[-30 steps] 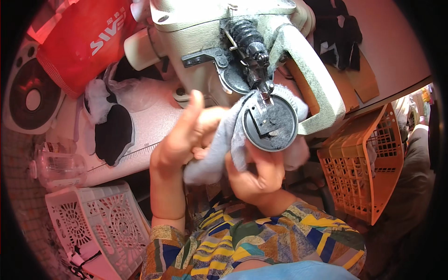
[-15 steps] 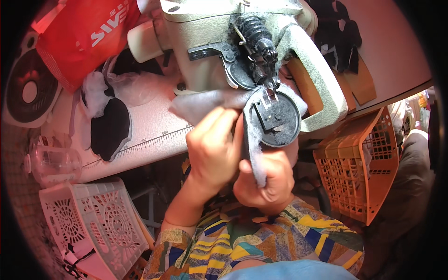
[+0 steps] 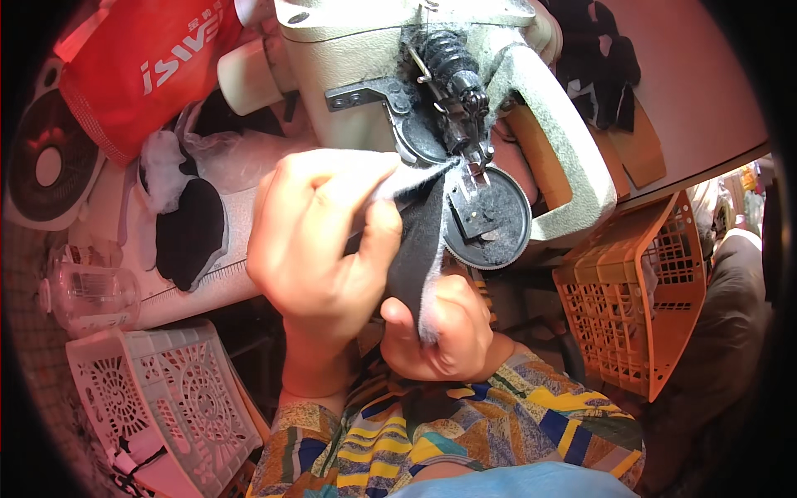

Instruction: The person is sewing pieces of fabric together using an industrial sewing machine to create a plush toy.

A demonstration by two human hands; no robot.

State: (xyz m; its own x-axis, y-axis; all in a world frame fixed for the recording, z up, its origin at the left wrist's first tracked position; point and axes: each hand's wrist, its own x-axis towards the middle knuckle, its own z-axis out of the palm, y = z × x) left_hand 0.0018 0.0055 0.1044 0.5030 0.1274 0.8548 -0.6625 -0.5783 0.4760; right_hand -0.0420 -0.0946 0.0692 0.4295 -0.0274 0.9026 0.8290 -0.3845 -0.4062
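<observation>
A cream sewing machine (image 3: 349, 91) fills the top centre, with a lint-dusted black needle assembly above a toothed metal disc (image 3: 490, 220). A strip of cloth (image 3: 413, 257), black on one face and pale grey fuzzy on the other, runs from the disc's left edge down between my hands. My left hand (image 3: 320, 245) pinches the cloth's upper part left of the disc, fingers curled. Below it, my right hand (image 3: 440, 332) holds the lower end, its thumb raised beside the cloth and fingers bent around it.
Around me are a red bag (image 3: 141, 66), a round speaker-like object (image 3: 79, 158), black cloth pieces (image 3: 187, 232) on the ruled table edge (image 3: 158, 307), a plastic bottle (image 3: 95, 286), a white basket (image 3: 166, 398), an orange basket (image 3: 623, 307) and dark cloth (image 3: 594, 50).
My left hand has moved up and left toward the disc. My right hand has shifted slightly down-left. The cloth has pulled off the disc's right side and now shows its black face.
</observation>
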